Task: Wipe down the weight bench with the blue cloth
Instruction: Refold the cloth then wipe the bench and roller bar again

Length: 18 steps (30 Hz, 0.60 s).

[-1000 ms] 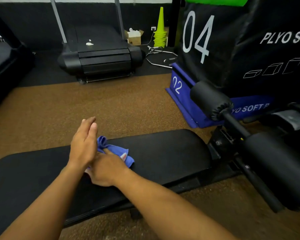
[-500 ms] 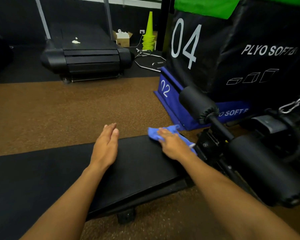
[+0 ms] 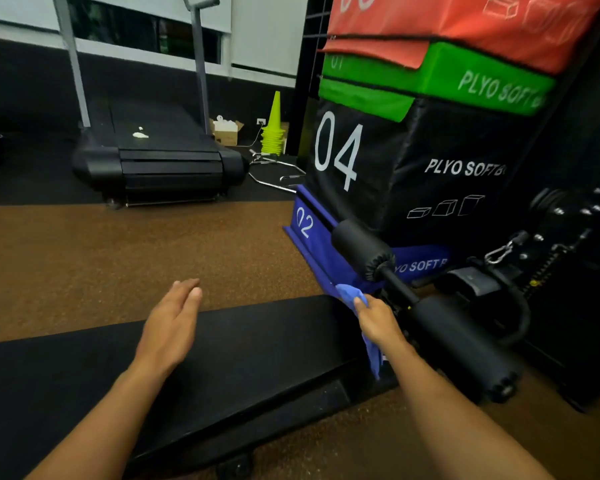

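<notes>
Blue cloth (image 3: pixel 355 301) bunched in right hand (image 3: pixel 378 322), fingers closed on it, at end of black padded counter (image 3: pixel 257 341); left hand (image 3: pixel 168 329) flat, empty. Risk: trailing tail snags black foam roller (image 3: pixel 465 344) (head view only).

brown speckled floor (image 3: pixel 118 265), black treadmill (image 3: pixel 160 161), stacked plyo boxes (image 3: pixel 413 150), yellow-green cones (image 3: pixel 274 129), white blinds (image 3: pixel 267 32)

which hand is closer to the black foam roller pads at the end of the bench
Right. The right hand grips the blue cloth at the bench end, just beside the roller pads. The left hand is flat and open over the middle of the pad, well away.
</notes>
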Each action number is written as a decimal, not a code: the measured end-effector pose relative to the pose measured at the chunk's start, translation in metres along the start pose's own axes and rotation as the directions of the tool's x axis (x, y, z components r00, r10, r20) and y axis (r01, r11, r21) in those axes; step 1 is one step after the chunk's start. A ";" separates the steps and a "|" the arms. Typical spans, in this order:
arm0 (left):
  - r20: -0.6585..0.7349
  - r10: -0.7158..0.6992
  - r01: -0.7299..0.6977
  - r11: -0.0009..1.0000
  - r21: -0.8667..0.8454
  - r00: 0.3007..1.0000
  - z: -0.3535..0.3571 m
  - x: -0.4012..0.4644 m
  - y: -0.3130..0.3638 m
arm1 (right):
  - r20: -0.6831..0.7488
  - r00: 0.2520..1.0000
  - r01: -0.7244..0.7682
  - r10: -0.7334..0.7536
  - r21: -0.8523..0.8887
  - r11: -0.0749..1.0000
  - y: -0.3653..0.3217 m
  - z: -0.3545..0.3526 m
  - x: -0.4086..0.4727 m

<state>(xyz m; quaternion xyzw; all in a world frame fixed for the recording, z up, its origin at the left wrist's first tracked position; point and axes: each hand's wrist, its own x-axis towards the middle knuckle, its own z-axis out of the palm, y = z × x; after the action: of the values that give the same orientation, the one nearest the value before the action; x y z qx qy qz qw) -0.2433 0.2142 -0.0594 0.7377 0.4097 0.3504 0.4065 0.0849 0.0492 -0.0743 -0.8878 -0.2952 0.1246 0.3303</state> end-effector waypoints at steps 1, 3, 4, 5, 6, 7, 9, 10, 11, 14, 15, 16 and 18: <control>0.040 0.021 -0.020 1.000 -0.021 0.999 0.006 -0.003 0.011 | -0.012 1.000 0.013 -0.013 0.022 1.000 -0.008 -0.006 -0.009; 0.130 0.058 -0.050 0.997 -0.065 0.990 0.019 -0.010 0.032 | -0.033 0.999 0.008 -0.004 0.111 0.994 -0.024 -0.019 -0.026; 0.178 0.075 -0.062 0.995 -0.076 0.981 0.025 -0.014 0.042 | -0.035 0.999 -0.009 0.014 0.159 0.987 -0.031 -0.025 -0.033; 0.226 0.099 -0.085 0.994 -0.068 0.969 0.031 -0.018 0.051 | -0.030 0.998 -0.039 0.047 0.211 0.977 -0.038 -0.031 -0.042; 0.270 0.131 -0.120 0.991 -0.055 0.954 0.036 -0.023 0.061 | -0.013 0.997 -0.072 0.078 0.275 0.959 -0.044 -0.036 -0.049; 0.311 0.162 -0.153 0.987 -0.056 0.936 0.042 -0.028 0.069 | 0.010 0.994 -0.108 0.111 0.352 0.930 -0.049 -0.039 -0.054; 0.392 0.219 -0.181 0.975 -0.130 0.894 0.056 -0.040 0.084 | 0.059 0.979 -0.197 0.194 0.501 0.843 -0.061 -0.042 -0.067; 0.429 0.242 -0.182 0.967 -0.176 0.870 0.065 -0.046 0.091 | 0.090 0.971 -0.232 0.219 0.560 0.795 -0.067 -0.041 -0.074; 0.464 0.262 -0.180 0.960 -0.215 0.846 0.074 -0.053 0.099 | 0.117 0.965 -0.256 0.233 0.603 0.756 -0.074 -0.042 -0.081; 0.539 0.274 -0.210 0.961 -0.179 0.796 0.099 -0.073 0.118 | 0.145 0.954 -0.292 0.263 0.650 0.701 -0.079 -0.039 -0.085; 0.544 0.277 -0.234 0.961 -0.149 0.792 0.107 -0.077 0.123 | 0.154 0.952 -0.299 0.263 0.646 0.702 -0.078 -0.042 -0.086; 0.541 0.277 -0.249 0.960 -0.126 0.794 0.114 -0.079 0.128 | 0.167 0.951 -0.305 0.261 0.651 0.695 -0.077 -0.047 -0.086; 0.514 0.273 -0.251 0.961 -0.114 0.813 0.128 -0.079 0.135 | 0.196 0.945 -0.323 0.262 0.686 0.653 -0.069 -0.059 -0.085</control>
<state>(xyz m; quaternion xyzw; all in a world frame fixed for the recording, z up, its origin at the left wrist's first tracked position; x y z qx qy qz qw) -0.1243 0.0588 -0.0091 0.8459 0.1705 0.1964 0.4656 0.0118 0.0093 0.0175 -0.7219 -0.0904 0.3149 0.6096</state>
